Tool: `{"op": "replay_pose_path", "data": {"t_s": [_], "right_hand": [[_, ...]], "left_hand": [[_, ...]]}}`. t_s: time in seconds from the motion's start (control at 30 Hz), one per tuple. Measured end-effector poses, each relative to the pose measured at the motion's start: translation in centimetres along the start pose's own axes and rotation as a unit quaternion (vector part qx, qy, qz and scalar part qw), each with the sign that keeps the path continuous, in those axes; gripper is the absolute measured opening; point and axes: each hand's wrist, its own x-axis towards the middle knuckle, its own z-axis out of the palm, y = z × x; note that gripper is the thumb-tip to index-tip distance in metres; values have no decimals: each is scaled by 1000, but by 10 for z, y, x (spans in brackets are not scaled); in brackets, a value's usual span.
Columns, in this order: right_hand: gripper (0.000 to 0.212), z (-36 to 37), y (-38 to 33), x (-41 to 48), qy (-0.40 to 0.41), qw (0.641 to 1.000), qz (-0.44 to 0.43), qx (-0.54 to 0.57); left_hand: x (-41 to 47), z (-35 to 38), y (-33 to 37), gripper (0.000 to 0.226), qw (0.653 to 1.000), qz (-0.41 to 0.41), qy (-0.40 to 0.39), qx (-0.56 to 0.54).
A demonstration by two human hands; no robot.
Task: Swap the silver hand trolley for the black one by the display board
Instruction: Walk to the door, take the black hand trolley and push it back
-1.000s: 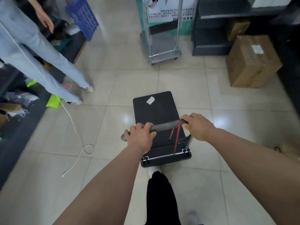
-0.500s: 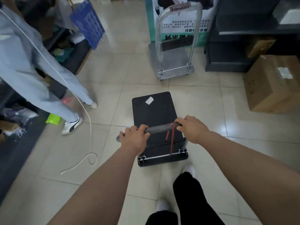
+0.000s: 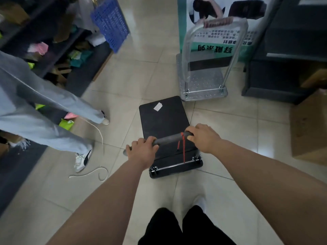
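A black hand trolley (image 3: 163, 121) with a flat deck and a small white sticker stands on the tiled floor in front of me. My left hand (image 3: 142, 152) grips the left end of its grey handle bar, and my right hand (image 3: 203, 137) grips the right end beside a red strap. The silver hand trolley (image 3: 203, 82), with an upright chrome handle, stands just beyond the black deck's front right corner. It is parked against the green and white display board (image 3: 219, 32).
A person in light blue trousers (image 3: 40, 110) stands at the left, with a white cord (image 3: 99, 167) trailing on the floor. Dark shelving and a blue crate (image 3: 110, 23) line the left. A dark cabinet (image 3: 283, 64) and a cardboard box (image 3: 311, 128) stand at the right.
I have pushed the black trolley forward, so its front edge now almost reaches the silver trolley. The person at the left has stepped nearer to me.
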Motion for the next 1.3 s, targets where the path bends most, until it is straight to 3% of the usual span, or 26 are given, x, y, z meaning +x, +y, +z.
{"op": "replay_pose_path", "data": {"t_s": [0.47,0.8,1.3], "right_hand": [[31,-57,14,121,16,1000,-11,-17],[40,-88,-7,227,44,997,18,59],[54,-116,1,256,-9,998,40,52]], "left_hand": [[116,-65,16,34,1000,2,-16,2],[222,-121,-6,33,1000,24,8,6],[259,-152,-10,42,999,43,-24,-12]]}}
